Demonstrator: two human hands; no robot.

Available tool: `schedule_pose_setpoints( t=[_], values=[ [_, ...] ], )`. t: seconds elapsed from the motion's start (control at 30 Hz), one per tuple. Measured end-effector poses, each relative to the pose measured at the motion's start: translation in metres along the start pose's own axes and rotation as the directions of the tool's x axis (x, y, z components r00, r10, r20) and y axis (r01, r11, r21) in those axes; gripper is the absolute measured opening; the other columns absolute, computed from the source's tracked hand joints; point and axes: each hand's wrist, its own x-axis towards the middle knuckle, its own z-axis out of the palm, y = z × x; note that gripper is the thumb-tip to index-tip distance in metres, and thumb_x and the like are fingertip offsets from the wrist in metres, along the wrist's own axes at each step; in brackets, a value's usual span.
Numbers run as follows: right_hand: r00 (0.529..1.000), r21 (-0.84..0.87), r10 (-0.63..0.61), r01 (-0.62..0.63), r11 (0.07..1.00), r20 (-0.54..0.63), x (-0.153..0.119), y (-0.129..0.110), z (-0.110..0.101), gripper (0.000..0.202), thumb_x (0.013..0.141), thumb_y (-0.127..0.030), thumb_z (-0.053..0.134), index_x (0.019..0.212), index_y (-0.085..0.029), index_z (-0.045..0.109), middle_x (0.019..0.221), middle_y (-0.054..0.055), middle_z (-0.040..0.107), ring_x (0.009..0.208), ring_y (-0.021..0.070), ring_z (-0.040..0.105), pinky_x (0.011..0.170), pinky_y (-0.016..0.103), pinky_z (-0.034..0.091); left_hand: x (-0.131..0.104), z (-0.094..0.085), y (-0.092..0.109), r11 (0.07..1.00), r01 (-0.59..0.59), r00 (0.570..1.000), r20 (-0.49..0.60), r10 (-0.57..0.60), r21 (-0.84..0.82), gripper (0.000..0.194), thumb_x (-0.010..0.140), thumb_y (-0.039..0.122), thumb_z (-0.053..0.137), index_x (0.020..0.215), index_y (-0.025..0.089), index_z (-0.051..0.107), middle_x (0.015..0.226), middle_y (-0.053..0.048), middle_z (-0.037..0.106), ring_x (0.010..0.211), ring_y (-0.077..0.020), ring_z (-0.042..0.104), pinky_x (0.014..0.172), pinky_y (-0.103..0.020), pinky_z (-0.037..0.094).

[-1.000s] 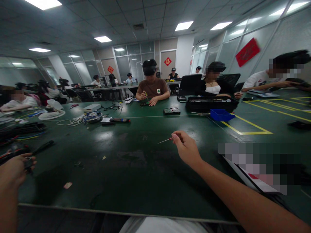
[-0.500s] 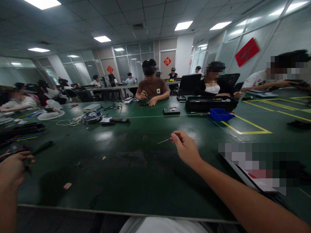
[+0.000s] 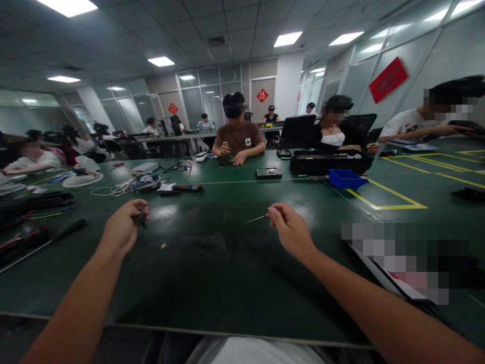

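Observation:
My right hand (image 3: 290,230) is closed around the red handle of a thin screwdriver (image 3: 257,219), whose metal shaft points left over the green table (image 3: 212,283). To the left, my left hand (image 3: 123,227) has its fingers curled round a small dark object (image 3: 141,218). Most of that object is covered by the fingers, so its kind does not show. A gap of bare tabletop lies between the two hands, and both are held above the surface.
Tools and cables (image 3: 26,237) lie at the left edge. Farther back are a dark stick-shaped tool (image 3: 188,187), a hard drive (image 3: 269,173), a blue bin (image 3: 346,178) and a black casing (image 3: 329,163). A co-worker (image 3: 238,136) sits opposite. Papers (image 3: 407,285) lie at right.
My left hand has moved from the tools at the far left rightward and forward over the table, carrying the small dark object. My right hand with the screwdriver has stayed almost still.

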Motion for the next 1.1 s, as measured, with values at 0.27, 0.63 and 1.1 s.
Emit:
schedule_pose_setpoints(
  t=[0.27,0.63,1.1],
  values=[
    [0.999,0.107,0.054,-0.052,0.993,-0.008,0.001,0.0,0.0,0.03,0.097,-0.048,0.049,0.104,-0.021,0.061,0.073,0.002,0.065,0.067,0.019,0.063,0.062,0.032,0.048,-0.044,0.115,-0.023,0.962,0.201,0.891,0.443,-0.101,-0.185,0.017,0.06,0.015,0.053,0.075,0.015,0.06,0.071,-0.004,0.054,0.063,-0.0158,0.052,0.057,-0.027,0.042],
    [0.993,0.107,0.088,-0.079,0.991,-0.079,0.003,-0.007,-0.003,0.031,0.091,-0.049,0.058,0.094,-0.02,0.066,0.072,0.004,0.067,0.066,0.0196,0.062,0.062,0.033,0.047,-0.077,0.188,-0.069,0.984,-0.139,0.815,0.578,0.051,0.11,0.028,0.069,0.015,0.056,0.096,0.021,0.058,0.092,-0.006,0.058,0.084,-0.0204,0.055,0.08,-0.036,0.043],
    [1.0,0.258,0.017,-0.014,0.966,-0.008,0.0,-0.001,0.001,0.031,0.092,-0.049,0.059,0.104,-0.022,0.066,0.09,0.006,0.075,0.084,0.0222,0.072,0.076,0.038,0.057,-0.07,0.175,-0.097,0.874,-0.433,0.708,0.683,0.179,0.22,0.035,0.076,0.007,0.071,0.107,0.023,0.072,0.116,-0.007,0.071,0.114,-0.0273,0.063,0.106,-0.044,0.044]
  ],
)
